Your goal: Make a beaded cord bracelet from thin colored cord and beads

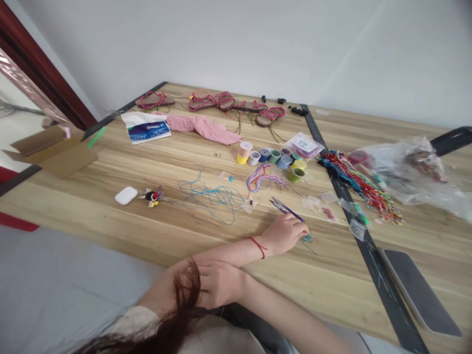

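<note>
My left hand [287,233] rests on the table with its fingers curled together. Its fingertips are closed at a small bundle of blue cord [307,238], whose loose end trails on the wood. Just behind those fingers lie purple-handled scissors [291,212], blades pointing left. My right hand [219,284] lies flat across my left forearm, partly covered by hair, and no object shows in it. A loose tangle of thin blue thread [216,196] spreads over the middle of the table, beside a small bag with dark beads [250,204] and a pink, white and purple thread bundle [263,178].
Thread spools [275,156] stand behind the bundle. Sandals [226,102], pink cloth [202,128] and a tissue pack [147,129] lie farther back. At right are multicoloured cords [363,187], plastic bags [405,169] and a phone [418,290]; at left, a white case [126,195] and cardboard box [62,152].
</note>
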A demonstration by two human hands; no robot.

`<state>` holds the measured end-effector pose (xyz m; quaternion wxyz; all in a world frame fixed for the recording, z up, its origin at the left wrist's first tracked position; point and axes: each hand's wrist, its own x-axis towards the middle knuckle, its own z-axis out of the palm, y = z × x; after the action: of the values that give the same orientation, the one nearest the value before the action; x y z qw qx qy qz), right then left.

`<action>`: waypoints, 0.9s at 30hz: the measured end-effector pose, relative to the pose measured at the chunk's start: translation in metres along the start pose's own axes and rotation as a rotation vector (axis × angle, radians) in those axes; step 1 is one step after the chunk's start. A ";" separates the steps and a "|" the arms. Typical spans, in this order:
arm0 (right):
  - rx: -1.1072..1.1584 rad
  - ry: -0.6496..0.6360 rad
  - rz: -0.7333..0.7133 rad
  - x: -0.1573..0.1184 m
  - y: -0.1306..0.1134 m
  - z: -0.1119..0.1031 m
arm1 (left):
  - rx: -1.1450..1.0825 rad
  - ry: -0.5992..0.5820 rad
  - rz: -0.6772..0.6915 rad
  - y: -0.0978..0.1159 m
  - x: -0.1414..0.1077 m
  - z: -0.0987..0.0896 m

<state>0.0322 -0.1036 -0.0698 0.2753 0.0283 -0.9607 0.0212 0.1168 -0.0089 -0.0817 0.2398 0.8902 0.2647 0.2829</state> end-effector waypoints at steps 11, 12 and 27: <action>-0.027 0.170 0.067 0.003 0.006 -0.012 | -0.026 0.009 -0.031 0.000 0.003 -0.004; -0.024 0.141 0.043 0.003 0.005 -0.012 | -0.026 0.012 -0.035 0.000 0.003 -0.004; -0.049 0.000 -0.008 0.004 0.008 -0.020 | -0.127 0.097 -0.123 0.000 0.003 -0.007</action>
<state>0.0386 -0.0947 -0.0511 0.2759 0.0253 -0.9608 -0.0037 0.1144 -0.0049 -0.0753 0.2995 0.8406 0.3117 0.3264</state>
